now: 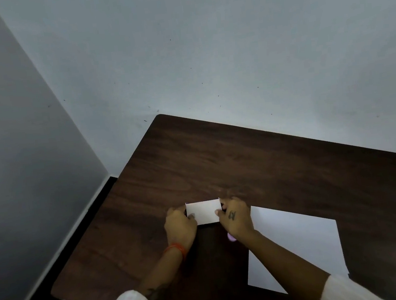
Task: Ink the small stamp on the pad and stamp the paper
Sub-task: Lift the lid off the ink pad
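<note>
Both your hands are on a small white box near the middle of the dark wooden table. Your left hand grips its left end, thumb laid on the top face; your right hand pinches the right end, thumb tip on top, fingers curled round the far side. Whether that box is the ink pad, you can't tell from here: it shows only a plain white face. Something small and pale purple peeks out under your right wrist, mostly hidden, possibly the stamp. The paper lies flat to the right, just beside your right hand, your right forearm crossing its near-left corner. An orange band circles your left wrist. Grey walls close in behind the table and on its left.
</note>
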`<state>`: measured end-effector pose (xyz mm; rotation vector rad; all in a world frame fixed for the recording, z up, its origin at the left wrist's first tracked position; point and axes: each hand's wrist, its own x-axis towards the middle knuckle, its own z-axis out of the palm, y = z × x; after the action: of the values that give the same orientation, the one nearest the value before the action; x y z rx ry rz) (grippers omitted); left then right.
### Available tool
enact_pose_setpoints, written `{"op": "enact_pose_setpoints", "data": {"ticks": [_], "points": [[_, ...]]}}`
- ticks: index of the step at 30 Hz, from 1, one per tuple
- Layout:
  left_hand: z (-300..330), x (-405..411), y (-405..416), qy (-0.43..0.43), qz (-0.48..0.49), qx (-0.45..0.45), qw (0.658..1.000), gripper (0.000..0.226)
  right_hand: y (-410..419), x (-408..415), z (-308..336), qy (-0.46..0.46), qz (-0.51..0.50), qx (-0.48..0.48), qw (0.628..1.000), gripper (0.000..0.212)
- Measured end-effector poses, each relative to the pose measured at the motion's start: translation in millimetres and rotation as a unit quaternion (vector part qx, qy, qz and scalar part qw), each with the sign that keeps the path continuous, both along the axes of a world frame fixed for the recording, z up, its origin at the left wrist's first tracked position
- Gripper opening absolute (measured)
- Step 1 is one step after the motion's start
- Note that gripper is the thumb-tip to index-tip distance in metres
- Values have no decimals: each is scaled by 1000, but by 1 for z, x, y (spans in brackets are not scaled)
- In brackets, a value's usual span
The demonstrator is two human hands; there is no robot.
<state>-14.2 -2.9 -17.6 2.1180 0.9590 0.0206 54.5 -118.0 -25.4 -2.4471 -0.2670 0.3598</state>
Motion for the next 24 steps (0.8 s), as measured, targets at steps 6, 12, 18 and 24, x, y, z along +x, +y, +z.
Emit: {"op": "enact_pose_setpoints", "data": {"ticks": [6, 12, 18, 24], "points": [[8, -5, 4, -34, 19, 12, 999, 38, 6, -3, 14, -49, 12, 6, 999, 31], [16, -40, 9, -50, 48, 21, 997, 36, 11, -24, 21, -41, 61, 23, 997, 34], [10, -75, 4, -32, 49, 18, 998, 33, 6, -54, 11, -3, 87, 23, 996, 34], [-3, -92, 3, -18, 25, 10, 999, 29, -2, -72, 4, 40, 95, 12, 995, 26]]}}
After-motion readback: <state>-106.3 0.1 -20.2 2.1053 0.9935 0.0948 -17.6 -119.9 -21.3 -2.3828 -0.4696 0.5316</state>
